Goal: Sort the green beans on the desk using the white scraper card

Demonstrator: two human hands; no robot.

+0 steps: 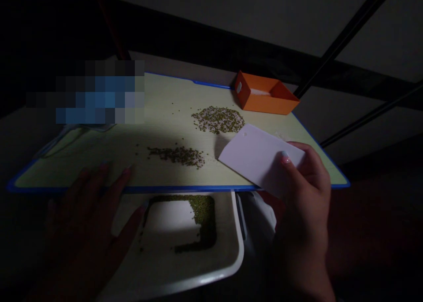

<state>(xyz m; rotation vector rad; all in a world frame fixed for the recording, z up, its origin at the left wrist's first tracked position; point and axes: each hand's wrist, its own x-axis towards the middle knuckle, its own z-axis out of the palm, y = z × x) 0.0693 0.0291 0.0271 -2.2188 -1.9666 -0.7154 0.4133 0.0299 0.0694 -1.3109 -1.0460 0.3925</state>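
Observation:
My right hand (307, 174) grips a white card (254, 154) between thumb and fingers, tilted over the right part of the table. Just beyond the card's far corner lies a round pile of small green beans (220, 119) mixed with paler bits. A smaller, darker heap of beans (180, 156) is spread nearer the front edge, left of the card. In shadow, my left hand (95, 196) rests at the front left edge with its fingers spread, holding nothing. Below the edge, a white tub (236, 231) has green beans along its inner back and right sides.
The pale table top (158, 117) has a blue rim. An orange open box (269, 101) stands at its back right corner, with something pale inside. A pixelated bluish patch (102, 97) hides the back left. Dark bars cross the background at right.

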